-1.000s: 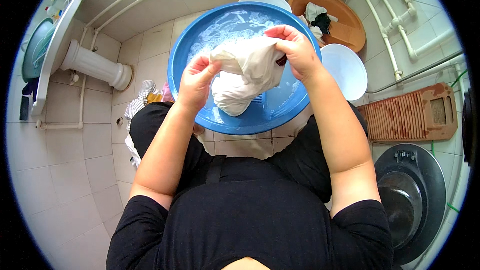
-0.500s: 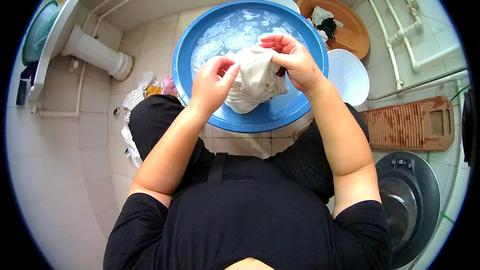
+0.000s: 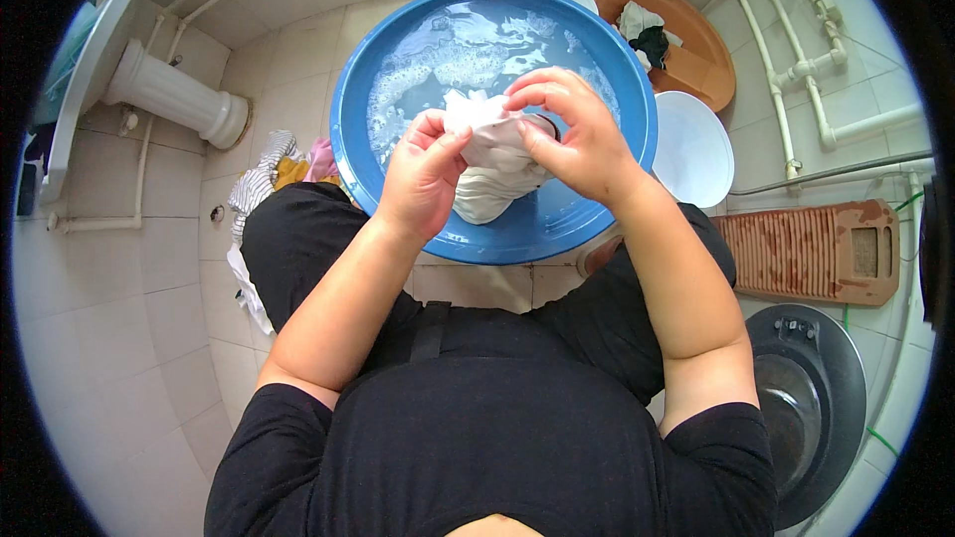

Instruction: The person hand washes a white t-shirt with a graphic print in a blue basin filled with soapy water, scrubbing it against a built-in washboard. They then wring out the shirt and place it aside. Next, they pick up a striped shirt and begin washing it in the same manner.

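A wet off-white garment (image 3: 499, 187) hangs bunched between my hands over the near half of a large blue basin (image 3: 350, 154). Its kind is hard to make out from the folds. My left hand (image 3: 420, 177) pinches an upper edge of the cloth between thumb and fingers. On the other side, my right hand (image 3: 582, 139) curls around the cloth, thumb below and fingers above. A small dark patch shows by the right thumb, partly hidden by that hand. Soapy water (image 3: 463, 45) with foam fills the basin behind the garment.
A brown basin (image 3: 711, 50) with clothes stands at far right, near a white basin (image 3: 696, 154). A brown washboard (image 3: 796, 251) and a dark oval basin (image 3: 851, 408) lie right. Striped, yellow and pink clothes (image 3: 271, 174) lie left, near a white pedestal (image 3: 174, 94).
My left hand has moved slightly right and now pinches the cloth's upper edge. A fold of the garment has been drawn up between my hands. The view has shifted a little.
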{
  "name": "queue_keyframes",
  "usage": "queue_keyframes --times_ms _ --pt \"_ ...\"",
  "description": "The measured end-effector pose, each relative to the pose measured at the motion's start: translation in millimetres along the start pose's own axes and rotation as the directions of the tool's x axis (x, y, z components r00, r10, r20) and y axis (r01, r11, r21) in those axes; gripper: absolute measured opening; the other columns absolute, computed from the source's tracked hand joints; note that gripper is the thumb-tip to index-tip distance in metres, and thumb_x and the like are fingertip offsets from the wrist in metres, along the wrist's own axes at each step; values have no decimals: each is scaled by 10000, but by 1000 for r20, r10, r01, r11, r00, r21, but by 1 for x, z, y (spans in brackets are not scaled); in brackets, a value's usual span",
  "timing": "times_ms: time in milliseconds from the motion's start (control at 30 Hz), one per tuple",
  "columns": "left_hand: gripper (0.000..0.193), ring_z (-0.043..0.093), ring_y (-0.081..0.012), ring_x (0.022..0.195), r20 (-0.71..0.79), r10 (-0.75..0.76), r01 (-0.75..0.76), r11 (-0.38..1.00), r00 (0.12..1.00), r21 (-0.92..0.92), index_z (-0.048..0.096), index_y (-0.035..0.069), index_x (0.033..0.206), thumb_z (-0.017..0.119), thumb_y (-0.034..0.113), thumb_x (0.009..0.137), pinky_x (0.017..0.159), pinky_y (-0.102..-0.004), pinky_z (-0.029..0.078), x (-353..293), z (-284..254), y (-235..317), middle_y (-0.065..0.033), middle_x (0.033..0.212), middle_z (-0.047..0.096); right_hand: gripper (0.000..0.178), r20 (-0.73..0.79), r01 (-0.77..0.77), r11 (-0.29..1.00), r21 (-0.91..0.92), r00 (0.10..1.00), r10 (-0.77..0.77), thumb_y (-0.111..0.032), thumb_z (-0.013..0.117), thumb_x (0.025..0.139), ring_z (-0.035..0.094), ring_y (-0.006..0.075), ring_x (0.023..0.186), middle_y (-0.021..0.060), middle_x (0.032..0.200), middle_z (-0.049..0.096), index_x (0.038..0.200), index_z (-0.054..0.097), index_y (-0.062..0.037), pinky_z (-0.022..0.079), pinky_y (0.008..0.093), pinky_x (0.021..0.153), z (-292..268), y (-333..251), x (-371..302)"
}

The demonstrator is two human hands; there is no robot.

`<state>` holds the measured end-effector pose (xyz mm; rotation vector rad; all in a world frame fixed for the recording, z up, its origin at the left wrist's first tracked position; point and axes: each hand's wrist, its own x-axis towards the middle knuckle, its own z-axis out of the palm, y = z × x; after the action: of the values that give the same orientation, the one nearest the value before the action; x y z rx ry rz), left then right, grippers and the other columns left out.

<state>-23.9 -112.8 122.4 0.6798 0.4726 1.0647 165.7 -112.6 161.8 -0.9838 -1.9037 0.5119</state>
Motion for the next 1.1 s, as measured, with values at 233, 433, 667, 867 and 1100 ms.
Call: queue_keyframes --times_ms 233,433,667,867,1100 --pt "120 546 -170 938 -43 -28 29 999 999 16 475 68 961 513 138 872 866 -322 415 2 14 2 -83 990 565 179 -87 119 960 -252 986 -145 -129 685 635 573 250 734 56 795 592 785 596 -89 465 322 624 12 1 1" --pt "191 530 -164 976 -28 -52 54 997 998 59 461 39 1024 485 171 888 894 -319 393 3 13 1 -93 1035 554 118 -133 -131 985 -112 984 116 -81 649 664 590 220 653 70 745 610 778 620 -65 480 292 605 19 -7 -1" --pt "213 524 -176 997 -42 -75 74 997 996 -29 457 28 1047 454 182 901 897 -313 389 6 10 2 -98 1055 551 127 -29 -443 833 332 878 479 -91 609 790 577 90 713 67 799 633 859 620 16 471 232 652 15 -2 0" --pt "272 516 -186 1025 -75 -148 138 984 986 -114 472 14 1100 425 192 900 913 -334 377 9 1 2 -95 1107 547 173 235 -593 344 728 687 687 -163 524 865 570 126 819 82 922 627 948 572 -19 444 253 706 6 21 3" --pt "300 528 -225 1034 -424 -273 167 948 864 -271 508 -11 1076 420 193 874 929 -343 383 20 -22 0 -114 1100 569 215 -223 -760 601 -246 648 728 -246 564 771 612 242 690 136 739 630 801 619 -40 469 352 629 -1 144 -26"
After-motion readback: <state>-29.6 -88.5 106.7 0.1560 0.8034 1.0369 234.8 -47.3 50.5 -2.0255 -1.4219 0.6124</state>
